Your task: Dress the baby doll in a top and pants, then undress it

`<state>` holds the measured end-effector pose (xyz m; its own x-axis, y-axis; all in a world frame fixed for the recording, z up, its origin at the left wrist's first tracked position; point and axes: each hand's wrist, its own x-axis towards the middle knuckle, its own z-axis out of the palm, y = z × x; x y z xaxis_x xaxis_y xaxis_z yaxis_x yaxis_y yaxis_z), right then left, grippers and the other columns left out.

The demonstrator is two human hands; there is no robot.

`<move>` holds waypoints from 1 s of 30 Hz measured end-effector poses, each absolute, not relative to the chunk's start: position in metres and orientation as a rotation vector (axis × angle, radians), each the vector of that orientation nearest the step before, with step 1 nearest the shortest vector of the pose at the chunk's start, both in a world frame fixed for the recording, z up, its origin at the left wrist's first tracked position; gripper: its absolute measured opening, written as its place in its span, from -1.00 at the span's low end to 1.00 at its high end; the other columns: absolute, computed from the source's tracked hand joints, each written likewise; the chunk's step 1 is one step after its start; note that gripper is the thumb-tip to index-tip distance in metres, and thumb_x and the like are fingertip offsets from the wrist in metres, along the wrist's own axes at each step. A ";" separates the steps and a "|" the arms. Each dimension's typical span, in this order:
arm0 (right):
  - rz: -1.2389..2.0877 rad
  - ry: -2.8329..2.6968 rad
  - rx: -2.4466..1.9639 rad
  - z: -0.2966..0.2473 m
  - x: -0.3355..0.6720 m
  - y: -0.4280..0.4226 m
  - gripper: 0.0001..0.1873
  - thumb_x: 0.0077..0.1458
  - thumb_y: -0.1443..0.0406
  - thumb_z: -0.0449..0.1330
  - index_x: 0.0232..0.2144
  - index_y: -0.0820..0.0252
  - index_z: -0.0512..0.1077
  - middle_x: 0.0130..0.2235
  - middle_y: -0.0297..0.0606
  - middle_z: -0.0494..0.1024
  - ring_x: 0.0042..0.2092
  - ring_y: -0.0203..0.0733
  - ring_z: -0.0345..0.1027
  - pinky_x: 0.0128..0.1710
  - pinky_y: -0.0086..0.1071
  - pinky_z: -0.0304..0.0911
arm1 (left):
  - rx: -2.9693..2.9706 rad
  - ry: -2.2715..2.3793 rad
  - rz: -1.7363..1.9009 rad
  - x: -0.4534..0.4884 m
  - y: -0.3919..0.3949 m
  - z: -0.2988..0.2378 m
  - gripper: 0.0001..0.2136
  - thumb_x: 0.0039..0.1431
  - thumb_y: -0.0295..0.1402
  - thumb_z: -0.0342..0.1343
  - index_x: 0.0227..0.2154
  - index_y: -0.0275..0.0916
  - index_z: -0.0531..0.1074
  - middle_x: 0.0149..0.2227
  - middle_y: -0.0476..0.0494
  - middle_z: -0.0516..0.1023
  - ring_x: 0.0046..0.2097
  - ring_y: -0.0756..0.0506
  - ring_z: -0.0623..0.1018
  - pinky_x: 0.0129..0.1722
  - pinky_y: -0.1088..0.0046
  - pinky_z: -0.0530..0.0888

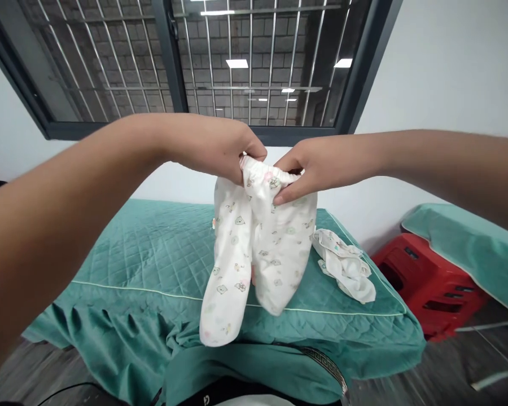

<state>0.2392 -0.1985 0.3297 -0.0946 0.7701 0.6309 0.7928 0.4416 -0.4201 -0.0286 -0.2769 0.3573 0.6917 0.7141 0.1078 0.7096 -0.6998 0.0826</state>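
Both hands hold up a pair of white baby pants (285, 248) with small printed animals and a gathered elastic edge at the top. My left hand (226, 148) is closed on the upper left of the cloth, its fingers partly hidden behind the fabric. Opposite it, my right hand (311, 168) pinches the gathered edge, thumb in front and the other fingers at the back. Two leg-like parts with rounded ends hang down over the bed. To the right lies a crumpled white printed cloth item (345, 265), touched by neither hand.
A green quilted cover (152, 248) spreads over the bed in front of me. Red plastic stools (432, 282) stand at the right, partly under another green cloth (474, 237). Behind the bed is a white wall with a dark-framed, barred window (254, 135).
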 end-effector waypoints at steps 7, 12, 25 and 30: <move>0.159 -2.090 -1.365 0.341 0.239 -0.256 -0.01 -0.11 -0.07 -0.61 -0.76 0.57 0.34 -0.15 -0.29 0.58 -0.06 -0.28 0.49 -0.39 -0.33 0.13 | 2.604 1.467 0.337 -0.052 -0.271 0.359 -0.35 0.34 -0.21 -0.43 -0.49 -0.57 0.46 -0.41 -0.04 0.43 -0.04 -0.16 0.61 -0.11 0.34 0.46; 0.268 -2.112 -1.505 0.365 0.244 -0.296 -0.07 0.05 -0.13 -0.45 -0.86 0.47 0.27 -0.17 -0.25 0.63 -0.06 -0.14 0.52 -0.39 -0.36 0.22 | 2.656 1.503 0.389 -0.067 -0.271 0.363 -0.33 0.36 -0.21 -0.44 -0.51 -0.57 0.48 -0.41 -0.08 0.42 0.01 -0.23 0.59 -0.08 0.23 0.44; 0.994 -1.907 -0.817 0.280 0.140 -0.254 -0.67 -0.03 0.07 0.46 -0.34 0.10 0.48 -0.25 -0.25 0.61 -0.04 0.05 0.51 0.00 -0.03 0.45 | 2.309 0.883 1.359 -0.026 -0.244 0.295 -0.74 0.42 -0.22 0.00 0.00 -0.32 0.32 -0.11 -0.17 0.44 -0.01 -0.15 0.45 0.11 -0.05 0.35; 1.050 -1.510 -0.744 0.234 0.106 -0.174 -0.85 0.07 0.32 0.29 -0.33 0.07 0.36 -0.30 -0.33 0.54 -0.11 -0.09 0.49 -0.05 -0.20 0.45 | 1.966 1.010 1.499 -0.039 -0.190 0.210 -0.34 0.14 -0.24 0.30 0.22 -0.10 0.10 0.12 -0.19 0.37 0.14 -0.24 0.44 0.11 0.16 0.43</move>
<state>0.1059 -0.1738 0.2342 -0.2047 0.8847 0.4187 -0.0848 0.4102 -0.9081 -0.0394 -0.1899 0.2096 0.1337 0.7812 0.6098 0.2714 -0.6207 0.7356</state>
